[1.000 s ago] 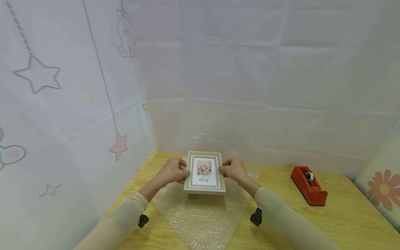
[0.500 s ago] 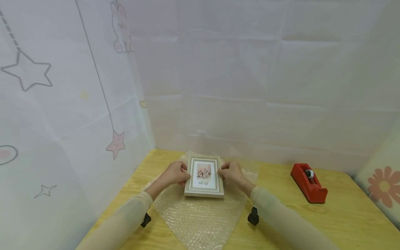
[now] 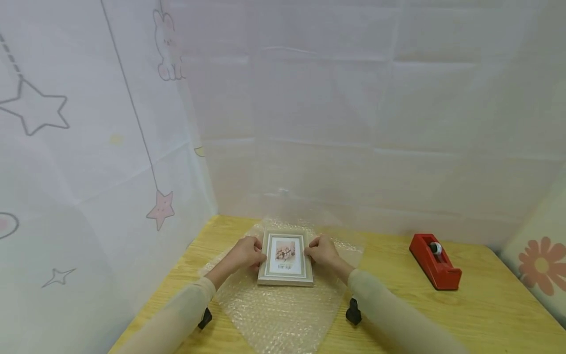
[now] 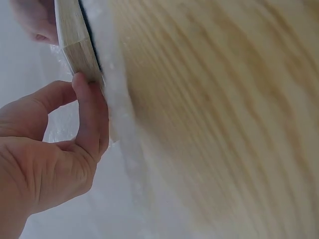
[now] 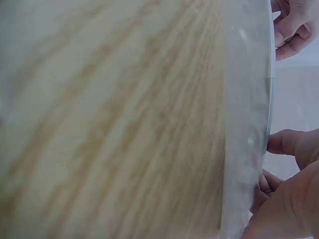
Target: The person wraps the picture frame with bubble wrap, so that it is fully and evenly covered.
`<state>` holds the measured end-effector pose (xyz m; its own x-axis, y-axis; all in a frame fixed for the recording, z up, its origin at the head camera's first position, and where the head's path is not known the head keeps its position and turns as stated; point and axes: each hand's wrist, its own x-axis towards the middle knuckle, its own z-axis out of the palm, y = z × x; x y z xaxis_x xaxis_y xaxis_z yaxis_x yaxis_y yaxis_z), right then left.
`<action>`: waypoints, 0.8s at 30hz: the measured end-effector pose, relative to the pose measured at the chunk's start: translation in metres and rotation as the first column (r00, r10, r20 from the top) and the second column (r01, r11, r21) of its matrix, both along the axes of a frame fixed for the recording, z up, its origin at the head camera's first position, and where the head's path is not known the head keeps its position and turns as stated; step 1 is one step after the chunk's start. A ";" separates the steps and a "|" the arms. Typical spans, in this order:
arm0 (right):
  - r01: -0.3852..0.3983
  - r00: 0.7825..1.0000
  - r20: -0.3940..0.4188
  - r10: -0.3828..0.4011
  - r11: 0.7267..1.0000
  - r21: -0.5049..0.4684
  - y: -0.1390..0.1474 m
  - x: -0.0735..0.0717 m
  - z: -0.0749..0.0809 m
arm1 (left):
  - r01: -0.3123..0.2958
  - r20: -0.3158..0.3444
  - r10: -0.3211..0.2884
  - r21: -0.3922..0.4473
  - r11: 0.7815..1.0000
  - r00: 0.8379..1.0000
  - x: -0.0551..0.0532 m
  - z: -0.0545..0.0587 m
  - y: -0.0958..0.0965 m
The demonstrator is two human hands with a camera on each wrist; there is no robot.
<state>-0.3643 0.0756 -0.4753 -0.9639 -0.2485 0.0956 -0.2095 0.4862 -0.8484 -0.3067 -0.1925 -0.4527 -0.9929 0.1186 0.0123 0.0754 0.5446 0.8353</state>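
Note:
A picture frame (image 3: 286, 281) with a pale border and a flower print lies face up, low on a sheet of bubble wrap (image 3: 283, 319). My left hand (image 3: 244, 254) pinches its left edge, and my right hand (image 3: 325, 251) holds the opposite edge with the thumb on top. In the left wrist view, the left hand's (image 4: 60, 149) fingers touch the frame's thick side (image 4: 82, 59), just above the wrap. The right wrist view has the right hand (image 5: 294, 199) at the frame's edge; its fingertips are partly hidden behind the wrap.
A red tape dispenser (image 3: 435, 263) with a roll of tape stands to the right on the wooden table (image 3: 389, 285). Patterned white sheets (image 3: 318, 123) hang behind and to the left of the table. The wrap's far part reaches toward the back sheet.
Both hands have lowered the picture frame onto or close to the bubble wrap, also bringing it slightly nearer to me. The shadow gap under its front edge has gone. The tape dispenser stays put.

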 end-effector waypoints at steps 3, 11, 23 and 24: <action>0.002 1.000 0.014 -0.002 1.000 -0.005 0.000 0.002 0.001 | -0.002 0.013 0.002 -0.006 1.000 1.000 0.000 -0.002 0.000; 0.005 0.999 0.042 -0.004 1.000 -0.014 0.000 0.007 0.000 | -0.017 0.062 0.015 0.034 0.999 0.998 -0.001 -0.010 -0.005; -0.089 0.994 0.059 0.088 0.996 0.005 0.008 0.006 0.006 | 0.051 0.034 -0.050 -0.005 0.999 0.998 0.004 -0.010 -0.011; -0.092 0.994 0.065 0.092 0.996 -0.001 0.009 0.006 0.007 | 0.059 0.025 -0.058 -0.016 0.998 0.998 0.005 -0.009 -0.011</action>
